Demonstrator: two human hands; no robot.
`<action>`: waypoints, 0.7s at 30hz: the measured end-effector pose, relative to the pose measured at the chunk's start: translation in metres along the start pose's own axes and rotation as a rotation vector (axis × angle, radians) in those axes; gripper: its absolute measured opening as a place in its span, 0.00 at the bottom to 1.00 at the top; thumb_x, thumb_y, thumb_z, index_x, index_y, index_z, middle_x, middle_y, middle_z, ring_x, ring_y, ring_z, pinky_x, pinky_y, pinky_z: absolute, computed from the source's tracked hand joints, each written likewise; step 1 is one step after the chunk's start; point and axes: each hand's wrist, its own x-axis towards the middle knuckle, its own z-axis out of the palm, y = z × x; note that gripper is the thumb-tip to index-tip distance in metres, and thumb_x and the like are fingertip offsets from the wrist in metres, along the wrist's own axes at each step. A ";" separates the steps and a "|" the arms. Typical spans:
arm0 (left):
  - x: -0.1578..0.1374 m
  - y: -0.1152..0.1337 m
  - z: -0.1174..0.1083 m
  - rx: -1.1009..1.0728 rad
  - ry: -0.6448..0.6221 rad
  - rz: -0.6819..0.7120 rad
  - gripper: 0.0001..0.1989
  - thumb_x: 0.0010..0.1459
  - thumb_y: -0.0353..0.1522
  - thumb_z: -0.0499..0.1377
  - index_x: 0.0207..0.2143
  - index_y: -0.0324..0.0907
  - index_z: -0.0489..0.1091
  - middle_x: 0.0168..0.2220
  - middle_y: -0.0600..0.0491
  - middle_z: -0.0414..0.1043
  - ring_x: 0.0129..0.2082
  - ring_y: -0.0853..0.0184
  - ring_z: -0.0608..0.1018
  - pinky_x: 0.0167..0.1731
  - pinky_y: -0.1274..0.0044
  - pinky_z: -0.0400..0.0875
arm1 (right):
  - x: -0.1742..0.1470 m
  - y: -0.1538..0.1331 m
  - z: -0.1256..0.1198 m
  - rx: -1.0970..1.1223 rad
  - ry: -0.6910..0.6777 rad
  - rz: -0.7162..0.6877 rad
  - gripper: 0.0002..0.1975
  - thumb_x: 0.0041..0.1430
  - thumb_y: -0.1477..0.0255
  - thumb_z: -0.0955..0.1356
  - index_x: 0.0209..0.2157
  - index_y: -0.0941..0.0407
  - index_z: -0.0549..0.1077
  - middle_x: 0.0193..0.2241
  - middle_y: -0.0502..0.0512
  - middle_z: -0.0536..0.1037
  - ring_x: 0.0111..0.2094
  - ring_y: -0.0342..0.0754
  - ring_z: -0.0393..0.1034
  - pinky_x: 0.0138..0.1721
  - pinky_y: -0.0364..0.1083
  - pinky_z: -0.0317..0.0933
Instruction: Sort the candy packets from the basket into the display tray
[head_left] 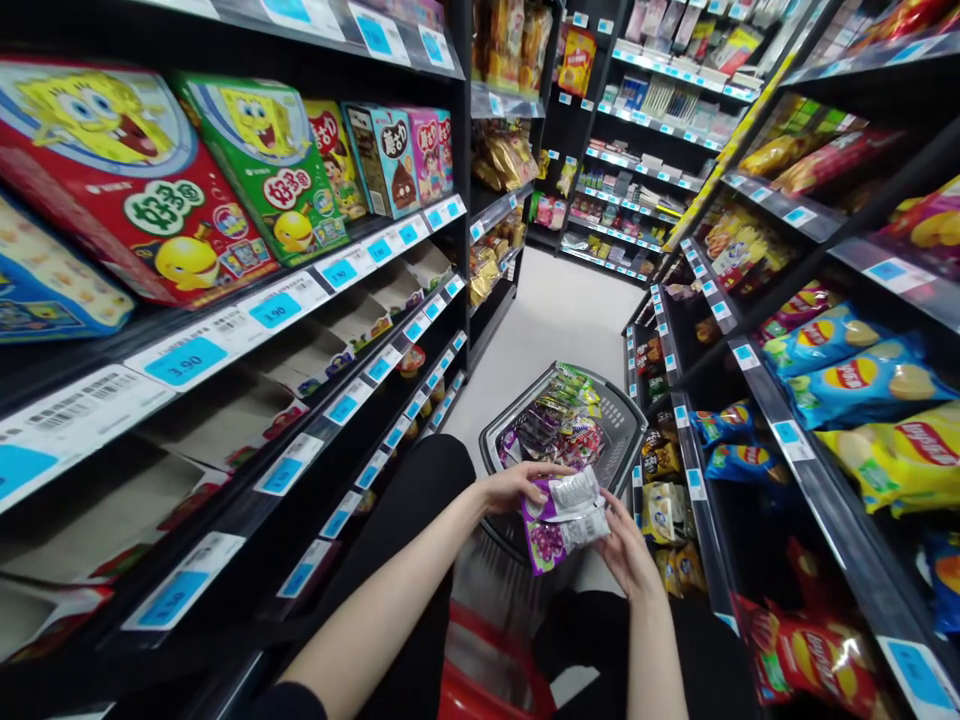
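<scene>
A purple and silver snack packet with grapes printed on it (546,540) is held between my two hands, its printed back facing up. My left hand (514,485) grips the upper left edge, thumb on top. On the right edge, the fingers of my right hand (626,545) are closed on the same packet. Just beyond and below the packet stands a dark grey basket (626,450). Several colourful candy packets (559,415) lie heaped inside it, purple, green and red ones among them.
On the left, a shelf (247,320) carries red and green cartoon snack boxes (262,165). Bagged chips (847,375) fill the right-hand shelves close by. Something red (480,660) lies below, between my knees. A pale floor (551,300) runs to far shelves (637,180).
</scene>
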 end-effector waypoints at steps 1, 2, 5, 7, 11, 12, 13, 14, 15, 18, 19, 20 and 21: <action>0.000 0.000 0.001 -0.025 -0.014 -0.019 0.33 0.34 0.21 0.64 0.48 0.39 0.70 0.37 0.48 0.75 0.35 0.64 0.76 0.37 0.76 0.68 | -0.001 -0.001 0.000 -0.020 -0.039 0.005 0.24 0.44 0.67 0.74 0.45 0.52 0.69 0.36 0.53 0.77 0.32 0.47 0.73 0.31 0.45 0.66; 0.001 0.000 0.003 -0.055 -0.005 -0.022 0.32 0.36 0.22 0.64 0.49 0.39 0.69 0.36 0.48 0.75 0.35 0.65 0.76 0.37 0.76 0.68 | -0.001 -0.001 0.001 -0.028 -0.055 -0.007 0.23 0.43 0.68 0.74 0.43 0.53 0.70 0.35 0.53 0.77 0.32 0.46 0.73 0.30 0.44 0.65; 0.003 -0.002 0.008 -0.126 0.151 0.137 0.34 0.42 0.27 0.65 0.55 0.42 0.62 0.35 0.50 0.74 0.33 0.68 0.76 0.38 0.78 0.68 | 0.001 0.000 0.002 -0.010 0.019 -0.152 0.22 0.40 0.69 0.75 0.41 0.54 0.71 0.32 0.51 0.77 0.30 0.44 0.72 0.30 0.41 0.63; 0.004 -0.005 0.012 -0.105 0.208 0.265 0.42 0.41 0.27 0.66 0.59 0.47 0.54 0.39 0.51 0.74 0.36 0.68 0.76 0.39 0.77 0.68 | 0.003 0.002 0.004 -0.028 0.097 -0.272 0.26 0.41 0.69 0.75 0.45 0.52 0.69 0.29 0.48 0.76 0.27 0.42 0.70 0.28 0.41 0.62; 0.004 -0.011 0.017 0.077 0.232 0.378 0.52 0.36 0.25 0.69 0.62 0.49 0.46 0.45 0.49 0.72 0.41 0.64 0.75 0.44 0.74 0.66 | 0.007 0.004 0.005 -0.287 0.227 -0.452 0.25 0.42 0.66 0.74 0.44 0.56 0.71 0.24 0.48 0.75 0.24 0.42 0.68 0.27 0.42 0.62; 0.005 -0.012 0.016 0.137 0.262 0.407 0.50 0.37 0.26 0.68 0.61 0.47 0.49 0.47 0.48 0.71 0.43 0.63 0.74 0.45 0.74 0.65 | 0.007 0.004 0.006 -0.346 0.253 -0.470 0.22 0.41 0.64 0.74 0.40 0.58 0.74 0.25 0.51 0.76 0.26 0.44 0.69 0.29 0.44 0.63; 0.005 -0.012 0.016 0.221 0.300 0.429 0.45 0.38 0.28 0.68 0.59 0.45 0.54 0.48 0.47 0.71 0.44 0.62 0.74 0.46 0.74 0.64 | 0.007 0.004 0.006 -0.386 0.274 -0.479 0.20 0.40 0.63 0.74 0.36 0.59 0.76 0.27 0.54 0.77 0.28 0.47 0.70 0.32 0.46 0.64; 0.006 -0.012 0.014 0.317 0.339 0.436 0.39 0.39 0.29 0.67 0.56 0.44 0.60 0.48 0.48 0.71 0.46 0.61 0.73 0.48 0.73 0.63 | 0.006 0.003 0.007 -0.406 0.292 -0.485 0.19 0.39 0.63 0.74 0.33 0.59 0.76 0.28 0.56 0.78 0.30 0.48 0.71 0.33 0.48 0.65; 0.007 -0.012 0.013 0.415 0.378 0.430 0.33 0.40 0.30 0.67 0.52 0.42 0.66 0.47 0.48 0.72 0.46 0.60 0.72 0.49 0.73 0.62 | 0.004 0.002 0.008 -0.417 0.308 -0.492 0.18 0.39 0.62 0.74 0.32 0.59 0.77 0.29 0.56 0.79 0.30 0.49 0.71 0.34 0.48 0.65; 0.009 -0.011 0.012 0.603 0.463 0.369 0.17 0.40 0.31 0.66 0.37 0.39 0.76 0.38 0.49 0.77 0.41 0.60 0.74 0.46 0.73 0.63 | 0.001 -0.001 0.012 -0.479 0.343 -0.545 0.15 0.42 0.61 0.72 0.29 0.58 0.77 0.26 0.55 0.79 0.29 0.49 0.71 0.33 0.48 0.64; 0.010 -0.011 0.012 0.622 0.485 0.358 0.14 0.40 0.31 0.66 0.33 0.39 0.77 0.34 0.50 0.78 0.38 0.60 0.75 0.44 0.73 0.64 | 0.000 -0.002 0.013 -0.507 0.349 -0.568 0.15 0.43 0.60 0.71 0.28 0.58 0.76 0.26 0.55 0.78 0.29 0.49 0.70 0.33 0.47 0.64; 0.010 -0.011 0.013 0.631 0.506 0.354 0.11 0.40 0.32 0.66 0.30 0.38 0.78 0.31 0.50 0.78 0.35 0.61 0.75 0.41 0.74 0.65 | -0.001 -0.003 0.013 -0.534 0.351 -0.590 0.14 0.45 0.60 0.71 0.27 0.58 0.76 0.25 0.54 0.77 0.29 0.49 0.70 0.33 0.47 0.63; 0.011 -0.012 0.015 0.647 0.527 0.350 0.08 0.40 0.32 0.65 0.26 0.38 0.78 0.28 0.51 0.77 0.32 0.62 0.75 0.38 0.75 0.65 | -0.001 -0.004 0.014 -0.561 0.348 -0.609 0.15 0.46 0.59 0.70 0.27 0.58 0.75 0.25 0.54 0.76 0.29 0.49 0.69 0.33 0.46 0.63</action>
